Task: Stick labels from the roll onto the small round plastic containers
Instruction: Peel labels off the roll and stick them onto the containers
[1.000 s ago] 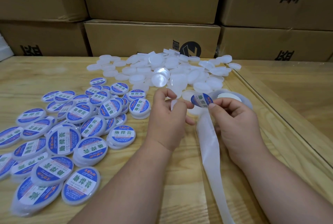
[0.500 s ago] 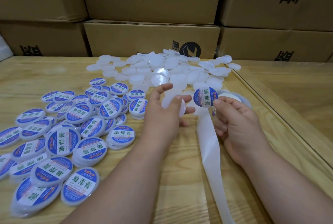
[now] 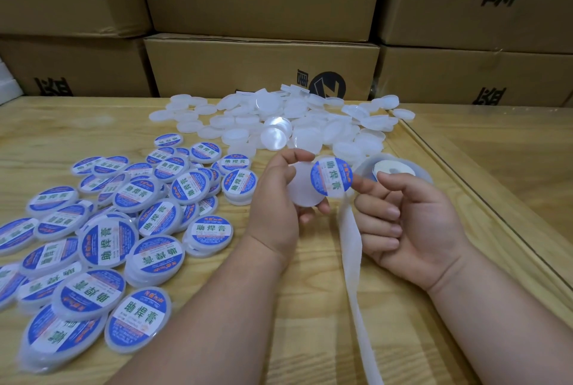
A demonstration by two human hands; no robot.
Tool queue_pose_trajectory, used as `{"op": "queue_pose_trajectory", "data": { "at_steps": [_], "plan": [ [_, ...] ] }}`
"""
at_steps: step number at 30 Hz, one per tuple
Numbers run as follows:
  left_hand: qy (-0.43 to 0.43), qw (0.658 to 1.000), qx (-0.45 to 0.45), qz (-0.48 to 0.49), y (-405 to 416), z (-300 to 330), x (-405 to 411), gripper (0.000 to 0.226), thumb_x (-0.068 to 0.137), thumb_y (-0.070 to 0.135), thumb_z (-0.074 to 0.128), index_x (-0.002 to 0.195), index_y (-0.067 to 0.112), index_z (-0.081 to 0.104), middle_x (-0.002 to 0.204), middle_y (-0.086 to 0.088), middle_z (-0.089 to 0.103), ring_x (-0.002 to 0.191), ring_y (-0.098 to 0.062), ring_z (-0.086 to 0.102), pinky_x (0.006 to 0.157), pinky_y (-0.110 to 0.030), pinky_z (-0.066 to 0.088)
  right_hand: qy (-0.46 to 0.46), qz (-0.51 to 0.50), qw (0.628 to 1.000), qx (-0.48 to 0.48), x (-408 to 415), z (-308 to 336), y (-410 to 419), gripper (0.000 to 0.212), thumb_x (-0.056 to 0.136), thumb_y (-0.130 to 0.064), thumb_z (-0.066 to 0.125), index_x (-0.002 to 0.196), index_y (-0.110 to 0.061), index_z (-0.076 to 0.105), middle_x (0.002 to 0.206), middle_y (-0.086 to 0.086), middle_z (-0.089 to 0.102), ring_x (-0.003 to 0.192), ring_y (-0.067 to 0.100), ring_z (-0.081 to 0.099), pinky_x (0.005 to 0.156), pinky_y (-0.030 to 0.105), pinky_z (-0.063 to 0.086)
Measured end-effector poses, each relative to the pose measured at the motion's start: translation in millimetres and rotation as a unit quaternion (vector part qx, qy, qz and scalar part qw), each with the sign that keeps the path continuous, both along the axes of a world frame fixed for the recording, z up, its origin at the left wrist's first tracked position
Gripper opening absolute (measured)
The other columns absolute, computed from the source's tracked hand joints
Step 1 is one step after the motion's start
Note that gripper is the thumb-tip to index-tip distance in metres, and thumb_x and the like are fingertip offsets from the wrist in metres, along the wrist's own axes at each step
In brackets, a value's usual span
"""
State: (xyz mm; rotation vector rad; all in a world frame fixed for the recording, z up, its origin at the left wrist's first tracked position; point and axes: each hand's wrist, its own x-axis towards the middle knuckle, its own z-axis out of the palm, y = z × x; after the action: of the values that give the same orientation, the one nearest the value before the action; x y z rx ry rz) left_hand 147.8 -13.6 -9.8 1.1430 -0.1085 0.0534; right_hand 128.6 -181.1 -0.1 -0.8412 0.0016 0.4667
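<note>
Container [image 3: 305, 189]: small round translucent plastic one, plain-faced, held upright above the wooden table [image 3: 198, 363].
Left hand [image 3: 279, 205]: fingers curled round the container's rim, thumb at the top edge, fingertips at the lower edge; a firm hold on the container.
Label [image 3: 331, 178]: round, blue and white with green characters, just right of that grip, overlapping the container's right edge.
Right hand [image 3: 406, 220]: palm up, index fingertip carrying the label, thumb raised apart from it, the other fingers loosely curled and holding nothing.
Label roll [image 3: 393, 169]: on the table just behind the right hand.
Backing strip [image 3: 352, 248]: white, trailing from the roll between the two wrists.
Labelled containers [image 3: 102, 229]: spread well left of the grip.
Unlabelled containers [image 3: 279, 124]: heaped beyond the grip.
Cardboard boxes [image 3: 260, 65]: stacked behind the table.
</note>
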Motion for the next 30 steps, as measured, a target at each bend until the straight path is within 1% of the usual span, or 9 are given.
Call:
{"op": "queue_pose_trajectory", "data": {
  "at_steps": [2, 4, 6, 12, 21, 23, 27, 30],
  "plan": [
    [0.004, 1.0, 0.009, -0.003, -0.3, 0.4, -0.4, 0.034, 0.075, 0.027, 0.036, 0.099, 0.016, 0.058, 0.082, -0.013, 0.072, 0.049, -0.026, 0.055, 0.042, -0.024, 0.025, 0.003, 0.008, 1.0, -0.005, 0.3, -0.4, 0.1, 0.034, 0.079, -0.03, 0.06, 0.096, -0.007, 0.076, 0.052, -0.007, 0.031, 0.046, 0.007, 0.013, 0.037, 0.019, 0.014],
    [0.009, 1.0, 0.021, -0.008, -0.8, 1.5, -1.0, 0.033, 0.074, 0.026, 0.038, 0.099, 0.017, 0.057, 0.094, -0.024, 0.073, 0.051, -0.026, 0.056, 0.045, -0.027, 0.025, 0.007, 0.013, 1.0, -0.005, 0.2, -0.3, 0.6, 0.037, 0.08, -0.031, 0.058, 0.1, -0.005, 0.077, 0.052, -0.007, 0.031, 0.046, 0.008, 0.013, 0.036, 0.02, 0.014],
    [0.012, 0.999, 0.028, -0.015, -0.7, 1.8, -1.1, 0.032, 0.072, 0.025, 0.04, 0.099, 0.018, 0.056, 0.103, -0.027, 0.072, 0.051, -0.027, 0.056, 0.046, -0.028, 0.024, 0.009, 0.013, 1.0, -0.005, 0.4, -0.1, 0.8, 0.04, 0.08, -0.031, 0.059, 0.102, -0.004, 0.076, 0.052, -0.006, 0.03, 0.046, 0.008, 0.013, 0.037, 0.02, 0.014],
    [0.009, 0.999, 0.034, -0.029, -1.0, 3.1, -0.7, 0.033, 0.071, 0.023, 0.04, 0.1, 0.017, 0.053, 0.098, -0.017, 0.077, 0.05, -0.024, 0.056, 0.044, -0.026, 0.025, 0.014, 0.016, 1.0, -0.004, 0.2, 0.7, 1.0, 0.044, 0.08, -0.032, 0.059, 0.108, -0.001, 0.073, 0.051, -0.005, 0.03, 0.046, 0.008, 0.013, 0.036, 0.02, 0.016],
    [0.009, 0.998, 0.044, -0.034, -0.8, 3.9, -0.3, 0.033, 0.07, 0.02, 0.04, 0.099, 0.017, 0.055, 0.093, -0.014, 0.077, 0.049, -0.024, 0.056, 0.043, -0.024, 0.026, 0.004, 0.027, 0.999, -0.017, 0.3, -0.3, 1.4, 0.044, 0.079, -0.033, 0.06, 0.104, -0.001, 0.077, 0.049, -0.006, 0.03, 0.046, 0.009, 0.014, 0.037, 0.021, 0.018],
    [0.007, 0.998, 0.045, -0.034, -0.7, 3.3, -0.3, 0.033, 0.071, 0.02, 0.04, 0.099, 0.017, 0.055, 0.093, -0.014, 0.077, 0.049, -0.024, 0.057, 0.044, -0.024, 0.026, 0.004, 0.028, 0.999, -0.018, 0.4, -0.5, 1.3, 0.045, 0.077, -0.033, 0.062, 0.105, -0.001, 0.076, 0.049, -0.006, 0.03, 0.045, 0.008, 0.014, 0.036, 0.021, 0.019],
    [0.004, 0.998, 0.044, -0.034, -0.8, 3.0, -0.6, 0.031, 0.072, 0.021, 0.04, 0.099, 0.018, 0.055, 0.093, -0.014, 0.077, 0.049, -0.024, 0.057, 0.043, -0.024, 0.026, 0.006, 0.026, 0.999, -0.021, 0.9, -1.5, 1.3, 0.047, 0.08, -0.033, 0.06, 0.11, 0.0, 0.074, 0.049, -0.006, 0.028, 0.045, 0.009, 0.014, 0.037, 0.02, 0.019],
    [0.002, 0.998, 0.048, -0.031, -1.0, 3.0, -0.8, 0.03, 0.073, 0.021, 0.04, 0.099, 0.018, 0.056, 0.093, -0.013, 0.078, 0.05, -0.023, 0.058, 0.042, -0.023, 0.026, 0.006, 0.022, 0.999, -0.025, 1.1, -2.0, 1.1, 0.046, 0.08, -0.033, 0.059, 0.108, 0.0, 0.075, 0.047, -0.007, 0.027, 0.045, 0.009, 0.013, 0.037, 0.02, 0.018]
  ]
}}
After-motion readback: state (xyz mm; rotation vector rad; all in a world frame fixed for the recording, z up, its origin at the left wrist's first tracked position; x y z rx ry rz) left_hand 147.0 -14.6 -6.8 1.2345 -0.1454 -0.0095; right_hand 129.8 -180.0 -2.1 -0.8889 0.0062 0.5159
